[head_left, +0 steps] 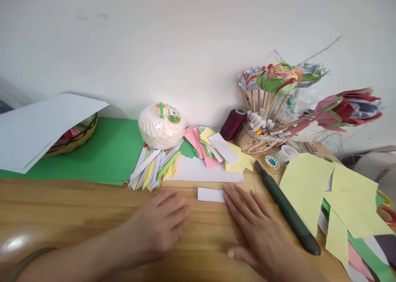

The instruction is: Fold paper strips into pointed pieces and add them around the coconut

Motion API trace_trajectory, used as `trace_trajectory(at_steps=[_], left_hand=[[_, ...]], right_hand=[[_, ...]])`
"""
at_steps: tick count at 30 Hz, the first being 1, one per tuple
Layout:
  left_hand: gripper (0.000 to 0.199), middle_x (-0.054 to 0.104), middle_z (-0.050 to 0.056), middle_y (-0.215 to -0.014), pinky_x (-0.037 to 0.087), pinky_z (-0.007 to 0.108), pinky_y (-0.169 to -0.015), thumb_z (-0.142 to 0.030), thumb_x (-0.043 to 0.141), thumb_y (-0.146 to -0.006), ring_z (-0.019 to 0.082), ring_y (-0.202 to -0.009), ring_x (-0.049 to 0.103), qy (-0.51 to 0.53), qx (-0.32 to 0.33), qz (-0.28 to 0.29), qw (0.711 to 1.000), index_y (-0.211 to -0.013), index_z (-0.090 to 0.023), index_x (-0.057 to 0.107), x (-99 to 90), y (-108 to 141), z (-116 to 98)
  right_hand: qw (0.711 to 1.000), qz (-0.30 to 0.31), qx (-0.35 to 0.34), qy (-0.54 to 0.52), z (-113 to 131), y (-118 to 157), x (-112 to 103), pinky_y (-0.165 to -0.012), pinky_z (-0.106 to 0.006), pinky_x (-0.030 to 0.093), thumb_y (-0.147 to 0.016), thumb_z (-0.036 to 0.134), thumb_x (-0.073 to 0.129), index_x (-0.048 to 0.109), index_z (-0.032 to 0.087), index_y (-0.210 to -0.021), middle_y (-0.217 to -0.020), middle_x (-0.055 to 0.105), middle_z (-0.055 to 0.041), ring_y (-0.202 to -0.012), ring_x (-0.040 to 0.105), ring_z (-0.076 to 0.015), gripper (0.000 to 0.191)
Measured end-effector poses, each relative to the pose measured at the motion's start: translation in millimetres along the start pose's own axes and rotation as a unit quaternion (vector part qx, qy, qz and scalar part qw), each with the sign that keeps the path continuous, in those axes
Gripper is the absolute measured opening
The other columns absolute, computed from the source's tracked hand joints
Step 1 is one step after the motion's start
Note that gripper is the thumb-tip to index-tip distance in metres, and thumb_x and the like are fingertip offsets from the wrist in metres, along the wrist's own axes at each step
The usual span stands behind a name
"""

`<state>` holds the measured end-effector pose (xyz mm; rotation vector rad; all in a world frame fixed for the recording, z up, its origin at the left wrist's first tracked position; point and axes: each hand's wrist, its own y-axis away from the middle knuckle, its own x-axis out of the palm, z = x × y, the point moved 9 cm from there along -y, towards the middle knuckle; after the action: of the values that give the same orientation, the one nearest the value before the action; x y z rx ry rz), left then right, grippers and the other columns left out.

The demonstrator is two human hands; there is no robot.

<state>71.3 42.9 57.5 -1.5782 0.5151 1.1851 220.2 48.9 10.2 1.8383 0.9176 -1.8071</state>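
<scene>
A narrow white paper strip [210, 194] lies on the wooden table, its right end under the fingertips of my right hand [256, 224]. That hand rests flat, fingers stretched out and thumb apart. To the left of the strip and apart from it is my left hand [167, 222], slightly blurred. Its fingers are curled in together, and nothing shows in them. Just beyond the left hand sits a pile of folded paper strips [153, 170] in white, yellow, green and orange. A dark green utility knife [287, 210] lies right of my right hand.
Behind are a white netted round object [161, 127], loose paper pieces [202, 148], a maroon thread spool [233, 124] and a basket [255, 139] of paper flowers. Yellow paper sheets [306, 187] cover the right side. Green card [114, 150] and white sheets [46, 125] lie left.
</scene>
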Motion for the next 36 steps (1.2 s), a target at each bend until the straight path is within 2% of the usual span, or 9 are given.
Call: trace_trajectory(at_steps=[1,3,7,9,15,21,27,32,36], left_hand=[[0.03,0.068,0.006,-0.106,0.041,0.036,-0.092,-0.01,0.036,-0.095,0.019,-0.101,0.057,0.012,0.003,-0.006,1.0,-0.102,-0.014,0.065,3.0,-9,-3],[0.035,0.06,0.007,-0.125,0.039,0.039,-0.098,-0.015,0.03,-0.098,0.022,-0.117,0.051,0.005,0.007,0.03,1.0,-0.122,-0.01,0.055,20.0,-24,-10],[0.047,0.049,0.015,-0.136,0.038,0.036,-0.1,-0.035,0.032,-0.1,0.024,-0.126,0.045,-0.019,0.001,0.125,0.992,-0.131,-0.002,0.045,59.1,-29,-17],[0.05,0.047,0.017,-0.137,0.036,0.035,-0.102,-0.038,0.034,-0.099,0.025,-0.127,0.045,-0.018,-0.001,0.134,0.991,-0.131,-0.002,0.045,65.1,-24,-17],[0.045,0.047,0.017,-0.136,0.039,0.034,-0.102,-0.032,0.033,-0.1,0.025,-0.125,0.047,-0.008,0.001,0.171,0.985,-0.132,-0.002,0.045,60.2,-10,-13],[0.043,0.047,0.014,-0.137,0.042,0.034,-0.101,-0.027,0.026,-0.101,0.023,-0.125,0.048,0.001,-0.014,0.167,0.986,-0.132,-0.004,0.046,57.1,-7,-8],[0.04,0.051,0.009,-0.135,0.042,0.032,-0.101,-0.024,0.025,-0.101,0.019,-0.122,0.051,-0.032,-0.03,0.162,0.986,-0.132,-0.011,0.047,48.4,9,1],[0.037,0.061,0.008,-0.124,0.047,0.031,-0.095,-0.026,0.03,-0.101,0.019,-0.114,0.057,-0.056,-0.027,0.087,0.994,-0.122,-0.01,0.056,29.3,8,5],[0.026,0.072,0.006,-0.097,0.052,0.034,-0.085,-0.016,0.039,-0.097,0.019,-0.096,0.064,-0.045,-0.026,-0.023,0.998,-0.104,-0.011,0.063,6.7,4,9]], right_hand=[[1.0,-0.001,0.003,-0.001,3,-1,1,-0.099,-0.055,0.037,-0.08,0.073,0.041,0.017,0.006,-0.147,-0.144,0.038,-0.0176,-0.137,0.022,-0.0354,0.097],[1.0,-0.005,0.017,-0.007,7,-4,2,-0.099,-0.058,0.036,-0.079,0.075,0.039,0.016,0.005,-0.147,-0.144,0.037,-0.0181,-0.139,0.016,-0.0364,0.1],[0.999,0.003,0.033,-0.016,10,-7,6,-0.099,-0.06,0.034,-0.079,0.076,0.037,0.015,0.007,-0.147,-0.145,0.035,-0.0182,-0.139,0.015,-0.0359,0.1],[0.999,0.011,0.03,-0.017,9,-6,8,-0.099,-0.06,0.034,-0.081,0.074,0.037,0.016,0.007,-0.147,-0.146,0.033,-0.018,-0.139,0.019,-0.0352,0.096],[0.999,0.014,0.023,-0.045,-2,2,6,-0.103,-0.06,0.028,-0.083,0.069,0.042,0.018,0.017,-0.147,-0.145,0.036,-0.0152,-0.137,0.025,-0.0328,0.086],[0.998,0.036,0.045,-0.032,-13,18,5,-0.104,-0.059,0.03,-0.084,0.065,0.046,0.015,0.017,-0.148,-0.146,0.035,-0.0125,-0.138,0.023,-0.0321,0.085],[0.997,0.039,0.053,-0.033,-14,15,0,-0.104,-0.059,0.031,-0.086,0.06,0.048,0.02,0.017,-0.147,-0.146,0.036,-0.0108,-0.138,0.023,-0.0323,0.079],[0.995,0.019,0.088,-0.044,-18,12,-12,-0.102,-0.058,0.036,-0.093,0.045,0.046,0.044,0.02,-0.137,-0.141,0.045,-0.0083,-0.131,0.038,-0.03,0.051],[0.985,-0.063,0.132,-0.09,-25,11,-25,-0.096,-0.049,0.045,-0.095,0.025,0.044,0.063,0.02,-0.112,-0.123,0.062,-0.0082,-0.115,0.056,-0.0247,0.026]])
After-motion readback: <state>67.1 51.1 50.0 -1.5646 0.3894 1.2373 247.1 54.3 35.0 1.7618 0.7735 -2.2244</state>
